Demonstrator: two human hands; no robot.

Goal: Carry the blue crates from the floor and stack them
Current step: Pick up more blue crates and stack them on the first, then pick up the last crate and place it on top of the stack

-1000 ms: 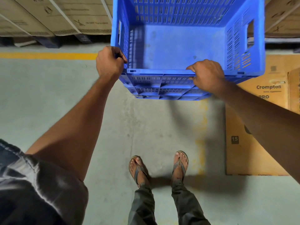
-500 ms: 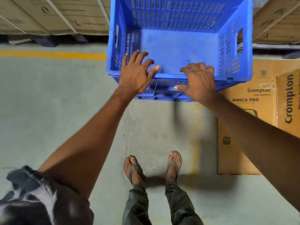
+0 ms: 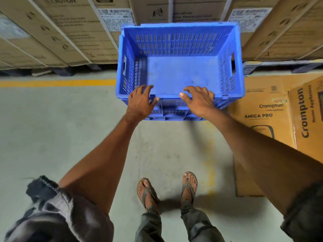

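An empty blue slotted crate [image 3: 181, 74] sits on top of other blue crates [image 3: 171, 114], whose rims show as layers under its near edge. My left hand [image 3: 140, 103] hovers at the crate's near rim, left of centre, with its fingers spread and nothing in it. My right hand [image 3: 198, 100] is beside it at the same rim, right of centre, fingers also apart, the fingertips just over the edge. I cannot tell whether either hand still touches the rim.
Tall cardboard cartons [image 3: 73, 32] on pallets stand right behind the crate stack. A Crompton carton [image 3: 272, 112] sits on the floor to the right. A yellow floor line [image 3: 57, 82] runs left. My sandalled feet [image 3: 167, 189] stand on the grey concrete.
A second ago both hands gripped the top crate by its near rim. They let go and opened; the crate now rests on the stack, farther from me.
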